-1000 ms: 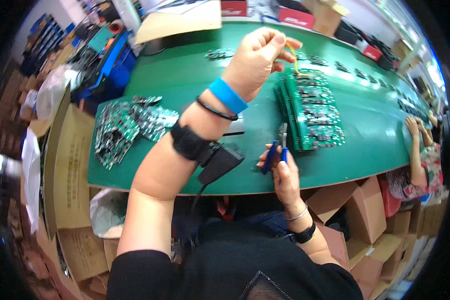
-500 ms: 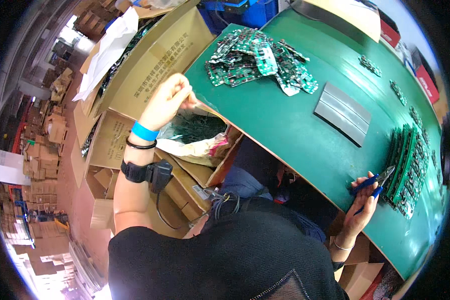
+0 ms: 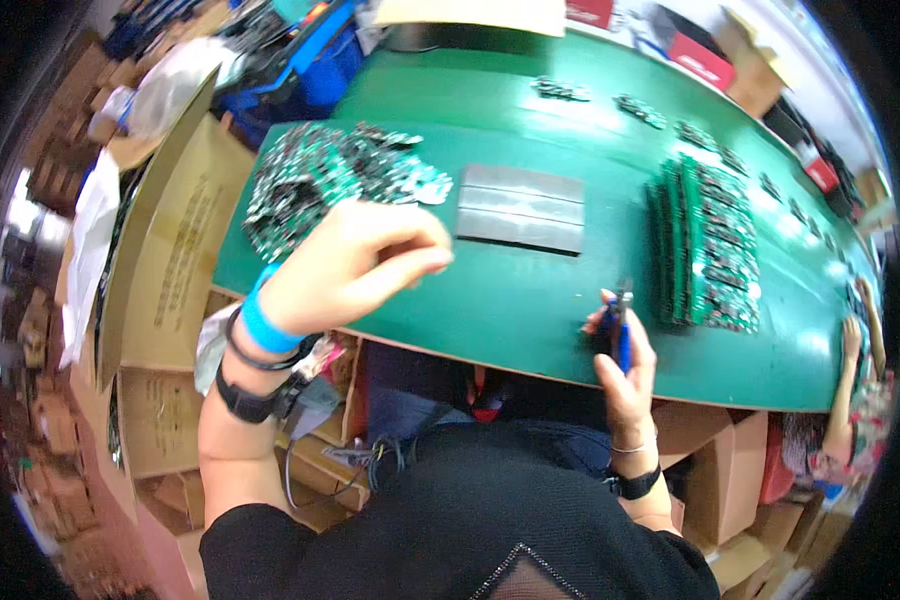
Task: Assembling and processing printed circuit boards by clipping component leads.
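Note:
My left hand (image 3: 370, 255) is above the near left part of the green table (image 3: 490, 300), just in front of a heap of green circuit boards (image 3: 310, 175). Its fingers are curled, the thumb close to the fingertips, and nothing shows between them. In my right hand (image 3: 630, 385), at the table's front edge, is a pair of blue-handled cutting pliers (image 3: 625, 340) with the jaws pointing away from me. Beyond the pliers to the right, a row of circuit boards (image 3: 715, 245) stands closely packed. A grey grooved block (image 3: 520, 205) lies between heap and row.
Small clusters of boards (image 3: 640, 110) line the far side of the table. An open cardboard box (image 3: 175, 230) stands at the left, a blue bin (image 3: 320, 75) behind it. Another person's arms (image 3: 850, 370) rest at the far right table end.
My left hand has left the bag in the box and come over the table. The view has turned rightward. My right hand still holds the pliers, whose handles now look closer together.

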`<state>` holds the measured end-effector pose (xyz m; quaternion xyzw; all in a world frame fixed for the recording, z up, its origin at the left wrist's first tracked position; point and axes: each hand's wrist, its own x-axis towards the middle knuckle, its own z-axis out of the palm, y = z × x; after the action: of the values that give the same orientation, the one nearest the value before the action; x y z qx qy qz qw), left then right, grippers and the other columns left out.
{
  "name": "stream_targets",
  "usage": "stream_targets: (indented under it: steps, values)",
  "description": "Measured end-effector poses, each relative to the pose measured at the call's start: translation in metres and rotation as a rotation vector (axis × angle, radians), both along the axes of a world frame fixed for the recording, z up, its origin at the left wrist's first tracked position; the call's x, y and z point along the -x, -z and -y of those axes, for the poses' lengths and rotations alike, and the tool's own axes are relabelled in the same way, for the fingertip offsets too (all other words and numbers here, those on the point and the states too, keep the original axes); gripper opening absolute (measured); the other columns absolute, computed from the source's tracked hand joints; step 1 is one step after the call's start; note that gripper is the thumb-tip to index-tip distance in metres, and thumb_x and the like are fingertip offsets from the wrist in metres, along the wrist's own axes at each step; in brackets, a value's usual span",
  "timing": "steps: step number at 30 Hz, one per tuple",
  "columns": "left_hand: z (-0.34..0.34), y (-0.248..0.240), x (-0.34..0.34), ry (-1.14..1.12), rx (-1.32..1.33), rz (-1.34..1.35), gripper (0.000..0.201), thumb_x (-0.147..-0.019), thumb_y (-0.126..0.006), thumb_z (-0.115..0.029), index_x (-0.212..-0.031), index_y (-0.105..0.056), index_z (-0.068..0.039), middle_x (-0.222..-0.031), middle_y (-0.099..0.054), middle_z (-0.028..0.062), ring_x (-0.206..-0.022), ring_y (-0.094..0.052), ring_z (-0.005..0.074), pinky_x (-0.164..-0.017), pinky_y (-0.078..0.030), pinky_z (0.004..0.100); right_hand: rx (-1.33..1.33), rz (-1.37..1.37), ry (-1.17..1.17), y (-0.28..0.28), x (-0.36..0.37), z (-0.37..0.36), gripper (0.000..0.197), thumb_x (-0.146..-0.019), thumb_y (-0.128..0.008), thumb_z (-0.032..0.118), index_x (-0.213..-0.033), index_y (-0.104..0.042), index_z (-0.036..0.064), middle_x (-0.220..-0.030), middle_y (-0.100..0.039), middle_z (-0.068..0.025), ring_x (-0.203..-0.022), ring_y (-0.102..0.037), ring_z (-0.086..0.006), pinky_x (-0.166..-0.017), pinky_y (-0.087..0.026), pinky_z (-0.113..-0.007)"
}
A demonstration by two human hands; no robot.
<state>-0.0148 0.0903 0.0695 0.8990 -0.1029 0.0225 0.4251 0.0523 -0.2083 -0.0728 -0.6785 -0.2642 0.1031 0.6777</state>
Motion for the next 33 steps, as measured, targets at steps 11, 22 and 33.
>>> stream_targets:
  steps: [11, 22, 33]
  values:
    - [0.132, 0.016, -0.205, 0.610, -0.487, 0.756, 0.072, -0.053, -0.080, -0.014, -0.119, -0.051, -0.011, -0.123, -0.051, 0.0106, -0.113, -0.047, 0.0310, -0.092, -0.043, 0.0397, 0.008, 0.279, -0.024, -0.008, 0.002, 0.005, 0.052, -0.069, -0.061, 0.010, -0.119, -0.050, -0.0022, -0.113, -0.055, -0.0184, -0.102, -0.055, -0.0310, -0.090, -0.041, -0.036]
    - [0.185, 0.002, -0.202, 0.824, -0.762, 0.542, 0.111, -0.040, -0.087, -0.038, -0.137, -0.034, -0.032, -0.142, -0.032, 0.0075, -0.130, -0.031, 0.0351, -0.097, -0.032, 0.0528, -0.007, 0.291, -0.108, -0.011, -0.002, 0.000, 0.054, -0.072, -0.060, 0.014, -0.121, -0.047, -0.0037, -0.109, -0.055, -0.0184, -0.097, -0.055, -0.0301, -0.088, -0.042, -0.036]
    - [0.188, 0.000, -0.210, 0.936, -0.719, 0.348, 0.094, -0.047, -0.083, -0.042, -0.131, -0.044, -0.031, -0.135, -0.039, 0.0098, -0.125, -0.039, 0.0296, -0.094, -0.036, 0.0478, -0.030, 0.277, -0.109, -0.010, 0.000, -0.002, 0.052, -0.073, -0.061, 0.012, -0.121, -0.048, -0.0029, -0.111, -0.055, -0.0194, -0.099, -0.054, -0.0328, -0.088, -0.041, -0.036]
